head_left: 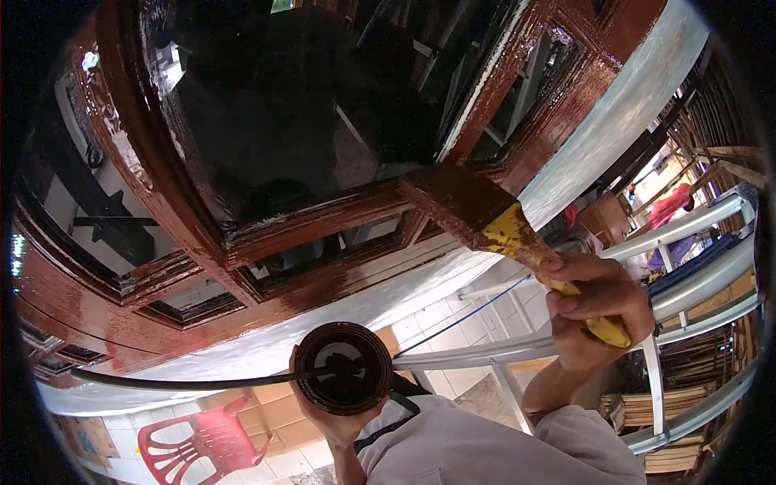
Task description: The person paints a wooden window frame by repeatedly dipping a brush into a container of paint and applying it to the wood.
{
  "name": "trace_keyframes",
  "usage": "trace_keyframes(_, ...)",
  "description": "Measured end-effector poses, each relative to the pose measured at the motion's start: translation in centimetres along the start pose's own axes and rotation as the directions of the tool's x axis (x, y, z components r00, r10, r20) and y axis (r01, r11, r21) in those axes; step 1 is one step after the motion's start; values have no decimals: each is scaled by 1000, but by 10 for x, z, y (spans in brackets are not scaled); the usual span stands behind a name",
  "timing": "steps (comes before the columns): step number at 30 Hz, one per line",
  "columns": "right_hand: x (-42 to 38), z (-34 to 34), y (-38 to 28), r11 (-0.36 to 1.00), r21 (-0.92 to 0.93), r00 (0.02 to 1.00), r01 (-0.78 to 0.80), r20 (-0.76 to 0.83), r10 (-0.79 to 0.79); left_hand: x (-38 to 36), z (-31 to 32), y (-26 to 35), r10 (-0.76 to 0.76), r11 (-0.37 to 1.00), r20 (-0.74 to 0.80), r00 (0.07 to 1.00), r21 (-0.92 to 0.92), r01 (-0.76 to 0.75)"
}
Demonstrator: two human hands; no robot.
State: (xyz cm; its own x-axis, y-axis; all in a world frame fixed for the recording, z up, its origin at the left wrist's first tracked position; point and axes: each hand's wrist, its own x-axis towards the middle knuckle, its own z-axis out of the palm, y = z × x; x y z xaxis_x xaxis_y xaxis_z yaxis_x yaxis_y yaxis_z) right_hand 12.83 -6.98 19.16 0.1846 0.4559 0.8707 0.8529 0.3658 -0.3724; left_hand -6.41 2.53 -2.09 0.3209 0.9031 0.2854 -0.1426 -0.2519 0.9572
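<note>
My right hand [602, 311] is closed round the yellow handle of a paintbrush [509, 229] whose wide bristles are coated in red-brown paint. The bristle tip meets the lower right corner of a wooden window frame [315, 212], which looks wet and glossy. In my left hand [347, 424] is a round paint can [343, 368], held from below and the side with its open top towards me. Dark liquid shows inside it. Dark glass panes [275, 97] fill the frame, with reflections in them.
A pale wall [622, 97] borders the frame. On the right stands a metal ladder [667, 323]. Below left, a red plastic chair [202, 443] rests on the tiled floor, beside flat cardboard [275, 420]. A thin dark cable or rod [186, 383] crosses towards the can.
</note>
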Motion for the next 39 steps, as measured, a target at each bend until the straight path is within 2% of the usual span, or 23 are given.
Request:
trace_keyframes(2,3,-2,1,999,-25,997,47,56,-46,-1,0,1,-36,999,0,999,-21,36)
trace_keyframes(5,1,-3,0,999,-53,996,-5,94,10,0,0,-1,-21,1000,0,1000,9,21)
trace_keyframes(11,4,-7,4,999,-37,994,-25,104,29,-4,0,-7,-31,1000,-1,1000,1,31)
trace_keyframes(17,4,5,-2,999,-52,1000,-6,23,7,-6,-3,-11,-37,999,7,999,24,37)
trace_keyframes(20,6,3,-4,991,-125,996,42,89,-31,-5,-3,-8,-60,998,10,998,-6,60)
trace_keyframes(23,6,1,-6,990,-132,993,-42,105,56,-7,-4,-13,-20,999,-2,1000,45,21)
trace_keyframes(26,5,3,-3,993,-84,996,-86,17,88,-4,-2,-6,-55,998,5,998,0,55)
trace_keyframes(29,8,-3,-2,988,-153,988,-33,141,55,-5,-3,-9,-50,998,-5,999,-45,50)
trace_keyframes(32,12,-3,-3,993,-112,987,-41,152,58,-5,-1,-5,-46,996,-29,999,-83,43)
trace_keyframes(38,12,-2,0,975,62,976,-212,-36,215,-4,-2,-4,-44,999,-21,999,-26,44)
trace_keyframes(39,12,-4,1,974,69,976,-214,-20,216,-4,-3,-5,-43,999,-16,999,-13,43)
